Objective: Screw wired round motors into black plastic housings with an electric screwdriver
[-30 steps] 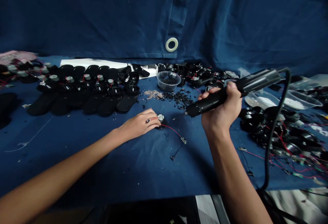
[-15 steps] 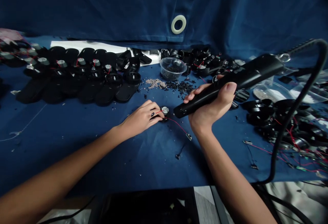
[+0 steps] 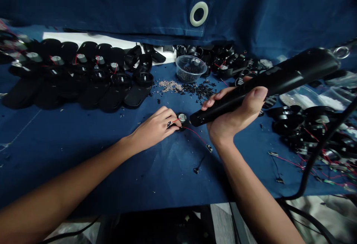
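Note:
My left hand (image 3: 157, 127) is closed on a small round black housing with a pale-topped motor (image 3: 182, 118) in it, low over the blue cloth. Red wire runs from this housing to a little circuit board (image 3: 209, 148). In my right hand (image 3: 237, 119) is a black electric screwdriver (image 3: 295, 69), fingers wrapped round its body. Its front end points left, close beside the motor; whether the tip touches cannot be made out. A small black part with a short lead (image 3: 196, 170) lies just below the board.
Silver screws (image 3: 170, 86) and small black pieces (image 3: 202, 90) lie in piles beyond my hands, near a clear plastic bowl (image 3: 179, 73). Rows of black housings (image 3: 139, 94) stand at left. More housings and wired boards (image 3: 320, 136) crowd the right, where a thick black cable (image 3: 308, 171) hangs.
The screwdriver's front end is slightly nearer the motor, and its rear has swung further right. My left hand keeps its hold on the housing. The whole view has shifted a little.

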The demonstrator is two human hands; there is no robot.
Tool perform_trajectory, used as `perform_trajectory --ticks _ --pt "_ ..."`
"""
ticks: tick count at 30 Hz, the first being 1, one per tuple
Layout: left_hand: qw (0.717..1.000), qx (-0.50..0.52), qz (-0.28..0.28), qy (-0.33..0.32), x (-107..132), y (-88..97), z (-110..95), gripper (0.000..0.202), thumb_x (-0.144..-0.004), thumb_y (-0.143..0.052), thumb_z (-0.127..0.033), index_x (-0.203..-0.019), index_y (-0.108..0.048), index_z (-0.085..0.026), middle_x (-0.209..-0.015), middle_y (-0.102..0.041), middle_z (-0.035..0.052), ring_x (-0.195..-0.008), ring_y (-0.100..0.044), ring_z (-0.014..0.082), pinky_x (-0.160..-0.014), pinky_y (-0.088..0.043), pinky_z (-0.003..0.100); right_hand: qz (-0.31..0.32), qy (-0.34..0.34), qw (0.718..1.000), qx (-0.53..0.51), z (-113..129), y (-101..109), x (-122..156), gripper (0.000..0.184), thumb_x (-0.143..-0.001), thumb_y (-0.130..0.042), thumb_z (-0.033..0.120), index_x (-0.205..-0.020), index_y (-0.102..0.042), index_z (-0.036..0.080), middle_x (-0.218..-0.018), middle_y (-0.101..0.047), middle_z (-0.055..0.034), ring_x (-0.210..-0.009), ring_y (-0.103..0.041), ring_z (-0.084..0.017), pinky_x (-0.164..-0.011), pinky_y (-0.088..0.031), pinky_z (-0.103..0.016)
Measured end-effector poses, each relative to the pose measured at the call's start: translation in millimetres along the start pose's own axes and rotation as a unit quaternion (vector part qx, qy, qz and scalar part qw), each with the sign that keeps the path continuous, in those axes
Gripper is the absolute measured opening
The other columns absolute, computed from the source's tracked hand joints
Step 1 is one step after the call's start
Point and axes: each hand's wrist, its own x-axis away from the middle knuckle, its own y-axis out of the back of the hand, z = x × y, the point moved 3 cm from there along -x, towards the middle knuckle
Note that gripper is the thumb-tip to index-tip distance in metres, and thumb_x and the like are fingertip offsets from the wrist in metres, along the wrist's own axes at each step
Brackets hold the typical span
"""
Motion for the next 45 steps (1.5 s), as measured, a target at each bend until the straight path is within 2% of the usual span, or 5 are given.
perform_trajectory --ticks 17,23,30,38,45 --pt "1.000 0.002 -0.003 -0.013 -1.2 -0.2 0.0 0.009 -0.091 -0.054 -0.018 -0.095 -0.061 -0.014 -0.093 -0.057 0.0046 -0.092 -0.050 0.0165 -0.085 -0.046 0.032 0.046 0.043 0.998 0.000 1.3 -6.3 7.2 0.028 -0.083 -0.046 0.053 -0.097 -0.044 0.029 -0.058 -0.050 0.0079 -0.039 -0.050 -0.010 -0.038 -0.045 -0.026" --pt "1.000 0.017 -0.001 0.025 -1.0 0.3 -1.6 0.008 -0.091 -0.054 -0.018 -0.096 -0.059 -0.016 -0.094 -0.056 0.0040 -0.093 -0.050 0.0165 -0.084 -0.047 0.031 0.091 0.050 0.994 0.013 4.8 -16.7 22.6 0.050 -0.067 -0.061 0.065 -0.102 -0.048 0.032 -0.057 -0.052 0.0054 -0.042 -0.052 -0.013 -0.043 -0.047 -0.031" --pt "0.999 -0.026 -0.003 0.026 -1.2 0.1 -2.0 0.006 -0.092 -0.050 -0.018 -0.094 -0.055 -0.015 -0.091 -0.054 0.0033 -0.089 -0.050 0.0154 -0.081 -0.048 0.028 0.059 -0.025 0.996 0.058 -6.4 -10.0 30.7 0.063 -0.055 -0.065 0.069 -0.105 -0.048 0.035 -0.060 -0.054 0.0030 -0.055 -0.061 -0.019 -0.051 -0.053 -0.037" --pt "0.993 -0.108 -0.043 -0.022 5.1 -9.2 -0.2 0.013 -0.094 -0.048 -0.024 -0.094 -0.056 -0.014 -0.099 -0.056 0.0069 -0.094 -0.055 0.0173 -0.085 -0.051 0.031 0.213 -0.018 0.977 0.007 0.6 -24.5 15.6 0.044 -0.062 -0.069 0.057 -0.092 -0.049 0.031 -0.064 -0.060 0.0053 -0.057 -0.064 -0.016 -0.057 -0.059 -0.037" --pt "0.996 -0.087 -0.019 -0.018 3.3 -6.3 -2.7 0.010 -0.092 -0.051 -0.021 -0.094 -0.057 -0.013 -0.099 -0.056 0.0066 -0.092 -0.056 0.0165 -0.085 -0.051 0.031 0.186 -0.073 0.980 -0.010 -4.1 -24.9 11.0 0.045 -0.060 -0.071 0.058 -0.088 -0.052 0.030 -0.054 -0.054 0.0063 -0.054 -0.063 -0.015 -0.050 -0.057 -0.032"
